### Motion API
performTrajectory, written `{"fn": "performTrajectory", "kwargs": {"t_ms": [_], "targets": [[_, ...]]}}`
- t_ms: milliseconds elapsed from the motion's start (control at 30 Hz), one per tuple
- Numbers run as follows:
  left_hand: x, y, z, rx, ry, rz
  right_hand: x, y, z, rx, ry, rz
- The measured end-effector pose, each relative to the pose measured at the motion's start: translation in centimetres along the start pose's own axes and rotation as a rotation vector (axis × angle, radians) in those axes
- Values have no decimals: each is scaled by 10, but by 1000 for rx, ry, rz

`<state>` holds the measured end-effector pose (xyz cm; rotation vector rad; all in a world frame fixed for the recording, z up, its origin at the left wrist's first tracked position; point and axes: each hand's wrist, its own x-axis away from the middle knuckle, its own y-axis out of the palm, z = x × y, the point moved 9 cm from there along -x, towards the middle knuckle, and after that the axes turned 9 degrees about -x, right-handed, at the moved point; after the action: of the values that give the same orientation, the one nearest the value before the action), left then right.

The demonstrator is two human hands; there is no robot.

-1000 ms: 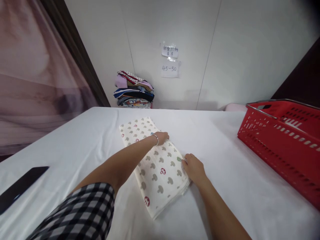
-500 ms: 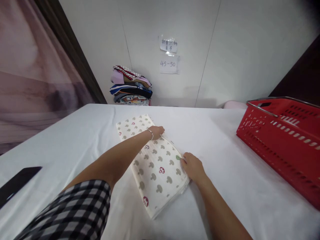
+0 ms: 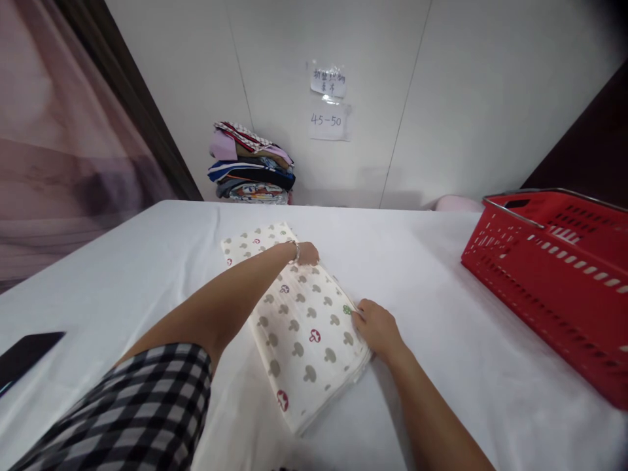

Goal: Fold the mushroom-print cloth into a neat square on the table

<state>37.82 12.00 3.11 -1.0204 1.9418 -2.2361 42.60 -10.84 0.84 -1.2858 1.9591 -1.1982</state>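
Mushroom-print cloth (image 3: pixel 314 320), lying as a long, layered strip slantwise on the white table cover (image 3: pixel 412 261), from centre-left of the frame down to bottom centre. From my remote seat, the step in hand reads as handling its right-hand long edge. To do it well, I'd want both hands working along that one edge with equal, light tension, layers lined up before anything gets pressed flat. Layer edges show at the lower right corner and look slightly uneven there; I'd square those first. Too hard a tug by one hand could, I judge, skew the strip, since the fabric looks thin and soft.

Positions: left hand (image 3: pixel 307 253) is mid-frame, at the upper part of that edge, forearm crossing over the cloth. Its fingertips are hidden from me, so I can't tell if it grips or just presses. Right hand (image 3: pixel 379 326) is right of centre, further down the same edge, thumb and fingers pinched narrow on it. Most of the cloth lies left of the right hand, and below the left one in frame.
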Motion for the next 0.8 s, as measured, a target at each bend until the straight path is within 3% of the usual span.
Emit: {"fn": "performTrajectory", "kwargs": {"t_ms": [133,400,800], "targets": [[-3,2,-1,2,-44,-13,1,-3,-1,1,14,-2],[-6,18,-1,-6,-81,169,2,-7,4,14,96,1],[-7,18,-2,-79,-31,93,2,-5,6,-22,108,-2]]}}
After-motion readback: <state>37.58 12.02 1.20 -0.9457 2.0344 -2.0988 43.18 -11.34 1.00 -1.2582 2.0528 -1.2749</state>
